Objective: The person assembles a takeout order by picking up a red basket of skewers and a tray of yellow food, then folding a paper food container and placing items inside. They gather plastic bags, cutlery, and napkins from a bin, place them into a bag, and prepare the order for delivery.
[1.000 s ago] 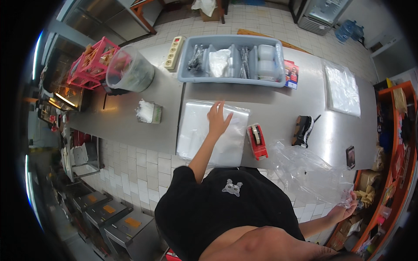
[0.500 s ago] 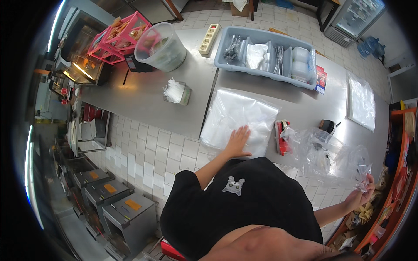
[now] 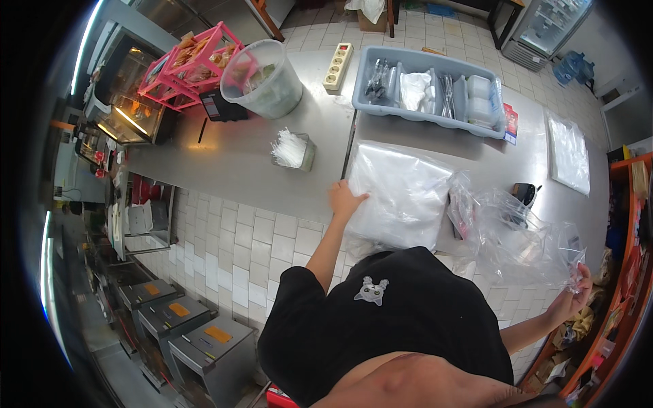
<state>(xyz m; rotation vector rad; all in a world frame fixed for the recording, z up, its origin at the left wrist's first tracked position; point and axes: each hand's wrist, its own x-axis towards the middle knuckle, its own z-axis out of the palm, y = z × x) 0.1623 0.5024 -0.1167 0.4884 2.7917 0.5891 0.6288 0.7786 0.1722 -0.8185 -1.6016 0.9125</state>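
A stack of clear plastic bags (image 3: 401, 194) lies flat on the steel table in front of me. At its left edge is my left hand (image 3: 347, 198), with the thumb stretched over the bags and the fingers apart from it. Off to the right, my right hand (image 3: 578, 294) pinches the end of a loose, crumpled clear plastic bag (image 3: 513, 241). This bag spreads back across the table's near edge to the stack. A red object (image 3: 462, 221) shows partly through the plastic beside the stack; its kind is hard to make out.
Beyond the stack stands a blue-grey divided bin (image 3: 428, 122) with cutlery and containers. A straw holder (image 3: 294, 151), a clear bucket (image 3: 262, 80), a power strip (image 3: 338, 66) and a pink rack (image 3: 190, 64) are left of it. A black tape dispenser-like object (image 3: 524, 193) and another bag pack (image 3: 568, 155) lie right.
My left hand has slid from the top of the stack to its left edge. The loose bag now covers more of the red object, while my right hand still grips its end.
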